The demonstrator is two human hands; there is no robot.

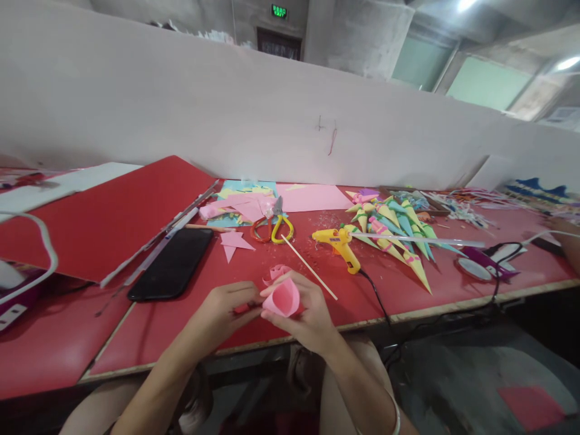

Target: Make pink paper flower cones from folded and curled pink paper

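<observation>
Near the table's front edge, my right hand (312, 311) is wrapped round a pink paper cone (283, 298), whose open mouth faces me. My left hand (229, 313) is beside it on the left, fingers bent and pressed together close to the cone's rim; what they hold, if anything, is hidden. A curled pink paper piece (276, 273) shows just behind the cone. Beyond the hands lie scissors (272, 228) with red and yellow handles and a thin wooden stick (310, 267). A yellow glue gun (339, 244) rests to the right of the stick.
A black phone (172, 264) and a large red board (122, 211) are on the left. Pink paper scraps (234, 243) lie past my left hand. Colourful paper cones (399, 223) are piled at the right. A cable (376, 293) runs over the front edge. A white partition (272, 115) stands behind.
</observation>
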